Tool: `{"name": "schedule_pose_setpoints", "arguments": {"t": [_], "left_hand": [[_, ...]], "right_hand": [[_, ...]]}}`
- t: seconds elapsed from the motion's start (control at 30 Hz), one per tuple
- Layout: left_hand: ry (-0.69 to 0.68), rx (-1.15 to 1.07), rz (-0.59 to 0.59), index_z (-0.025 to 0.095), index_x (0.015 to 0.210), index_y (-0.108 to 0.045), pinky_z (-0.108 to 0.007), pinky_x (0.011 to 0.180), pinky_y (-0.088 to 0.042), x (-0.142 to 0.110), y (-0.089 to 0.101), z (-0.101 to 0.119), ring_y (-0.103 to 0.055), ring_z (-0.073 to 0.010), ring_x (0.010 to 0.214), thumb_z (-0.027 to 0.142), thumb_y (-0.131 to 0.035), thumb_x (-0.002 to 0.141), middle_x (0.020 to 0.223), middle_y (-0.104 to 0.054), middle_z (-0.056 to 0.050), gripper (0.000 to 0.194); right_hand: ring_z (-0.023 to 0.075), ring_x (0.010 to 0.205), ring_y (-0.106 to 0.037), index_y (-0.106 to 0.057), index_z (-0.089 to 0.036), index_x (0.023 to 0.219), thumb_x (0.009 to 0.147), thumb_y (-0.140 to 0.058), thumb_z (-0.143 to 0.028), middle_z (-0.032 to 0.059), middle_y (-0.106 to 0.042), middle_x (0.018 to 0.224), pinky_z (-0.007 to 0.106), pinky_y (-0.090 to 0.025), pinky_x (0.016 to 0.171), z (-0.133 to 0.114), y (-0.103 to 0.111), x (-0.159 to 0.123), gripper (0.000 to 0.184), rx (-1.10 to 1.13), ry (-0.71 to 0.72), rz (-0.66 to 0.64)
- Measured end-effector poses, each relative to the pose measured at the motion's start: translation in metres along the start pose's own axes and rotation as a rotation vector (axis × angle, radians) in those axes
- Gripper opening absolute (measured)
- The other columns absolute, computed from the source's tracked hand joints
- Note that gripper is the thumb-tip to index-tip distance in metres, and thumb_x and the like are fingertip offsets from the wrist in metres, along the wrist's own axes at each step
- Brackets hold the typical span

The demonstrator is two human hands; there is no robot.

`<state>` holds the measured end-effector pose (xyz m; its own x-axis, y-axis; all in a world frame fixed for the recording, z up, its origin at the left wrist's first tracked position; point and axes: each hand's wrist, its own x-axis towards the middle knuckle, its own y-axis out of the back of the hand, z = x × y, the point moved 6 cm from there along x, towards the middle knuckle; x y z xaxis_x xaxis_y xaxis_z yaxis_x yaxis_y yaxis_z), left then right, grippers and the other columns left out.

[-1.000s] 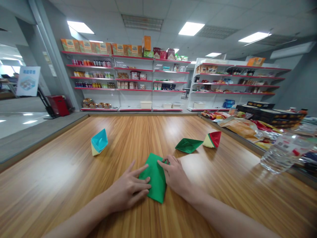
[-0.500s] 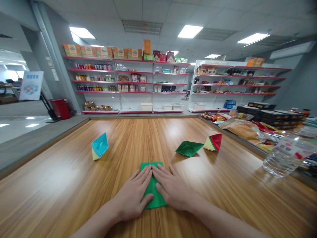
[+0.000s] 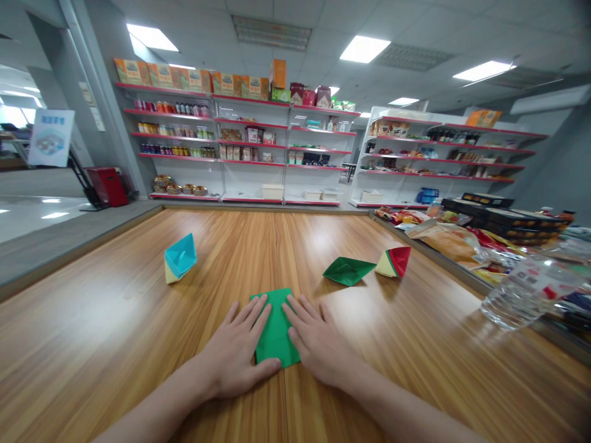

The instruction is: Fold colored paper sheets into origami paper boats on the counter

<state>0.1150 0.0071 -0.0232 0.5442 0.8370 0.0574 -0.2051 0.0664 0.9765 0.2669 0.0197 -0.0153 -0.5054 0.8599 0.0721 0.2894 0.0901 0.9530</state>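
A green sheet of folded paper [image 3: 277, 329] lies flat on the wooden table in front of me. My left hand [image 3: 237, 351] rests on its left edge, fingers stretched out and thumb near the lower edge. On the right edge lies my right hand [image 3: 318, 341], fingers spread and flat. Neither hand grips the paper. Beyond it to the right are a dark green paper boat [image 3: 348, 271] and a red, green and cream paper boat [image 3: 394, 263]. A blue and cream paper boat [image 3: 181, 257] sits farther off to the left.
A clear plastic bottle [image 3: 521, 295] lies near the table's right side. Past the rim, snack packets [image 3: 446, 241] and stacked black boxes [image 3: 503, 218] are piled up. Shelves of goods [image 3: 249, 129] stand behind the table, and a sign [image 3: 52, 138] is at far left.
My hands have moved apart from the middle of the green paper to its two side edges. The whole view has shifted and tilted slightly.
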Motion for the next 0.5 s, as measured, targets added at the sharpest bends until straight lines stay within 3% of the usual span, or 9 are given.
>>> {"name": "schedule_pose_setpoints", "arguments": {"t": [0.07, 0.17, 0.27, 0.37, 0.43, 0.5], "left_hand": [[0.013, 0.01, -0.001, 0.018, 0.146, -0.012, -0.056, 0.11, -0.01, 0.0, 0.0, -0.001, -0.008, -0.0321, 0.139, 0.071, -0.033, 0.08, 0.152, -0.006, -0.014, 0.088], [0.001, 0.015, -0.004, 0.018, 0.147, -0.008, -0.057, 0.11, -0.009, -0.001, 0.001, -0.002, -0.004, -0.0311, 0.14, 0.066, -0.03, 0.085, 0.152, -0.003, -0.013, 0.081], [-0.058, 0.0, -0.028, 0.024, 0.146, -0.002, -0.059, 0.109, -0.007, -0.004, 0.003, -0.001, 0.001, -0.0298, 0.14, 0.059, -0.026, 0.09, 0.153, -0.001, -0.009, 0.071], [-0.074, -0.034, -0.021, 0.027, 0.146, -0.001, -0.062, 0.107, -0.006, -0.007, 0.008, -0.003, 0.006, -0.0313, 0.139, 0.056, -0.024, 0.091, 0.153, 0.002, -0.008, 0.067], [-0.076, -0.07, 0.013, 0.029, 0.146, -0.006, -0.062, 0.107, -0.006, -0.007, 0.01, -0.006, 0.006, -0.0339, 0.138, 0.057, -0.028, 0.09, 0.153, 0.006, -0.009, 0.067], [-0.064, -0.137, 0.075, 0.029, 0.146, -0.011, -0.059, 0.108, -0.01, -0.004, 0.011, -0.01, 0.003, -0.0358, 0.138, 0.058, -0.038, 0.087, 0.153, 0.007, -0.01, 0.072]], "right_hand": [[0.0341, 0.139, -0.013, -0.028, -0.016, 0.144, 0.095, -0.027, -0.036, 0.0096, -0.021, 0.15, 0.067, -0.008, 0.105, 0.006, 0.0, 0.0, 0.053, -0.003, -0.116, 0.053], [0.0315, 0.139, -0.015, -0.032, -0.009, 0.141, 0.09, -0.038, -0.035, 0.0138, -0.022, 0.149, 0.059, -0.008, 0.11, 0.003, -0.006, 0.001, 0.058, 0.111, -0.085, 0.059], [0.0263, 0.133, -0.034, -0.041, -0.01, 0.135, 0.08, -0.046, -0.024, 0.0143, -0.038, 0.142, 0.049, -0.024, 0.111, 0.008, -0.007, 0.007, 0.057, 0.463, -0.176, 0.182], [0.0243, 0.112, -0.056, -0.048, -0.013, 0.126, 0.072, -0.049, -0.018, 0.0144, -0.055, 0.128, 0.042, -0.045, 0.096, 0.017, -0.005, 0.015, 0.054, 0.955, -0.303, 0.333], [0.0251, 0.098, -0.064, -0.053, -0.013, 0.118, 0.07, -0.055, -0.019, 0.0138, -0.063, 0.116, 0.041, -0.052, 0.084, 0.014, -0.006, 0.022, 0.048, 1.147, -0.296, 0.307], [0.0249, 0.084, -0.067, -0.059, -0.013, 0.106, 0.071, -0.06, -0.023, 0.0106, -0.07, 0.098, 0.039, -0.055, 0.073, 0.009, -0.006, 0.026, 0.037, 1.199, -0.272, 0.251]]}}
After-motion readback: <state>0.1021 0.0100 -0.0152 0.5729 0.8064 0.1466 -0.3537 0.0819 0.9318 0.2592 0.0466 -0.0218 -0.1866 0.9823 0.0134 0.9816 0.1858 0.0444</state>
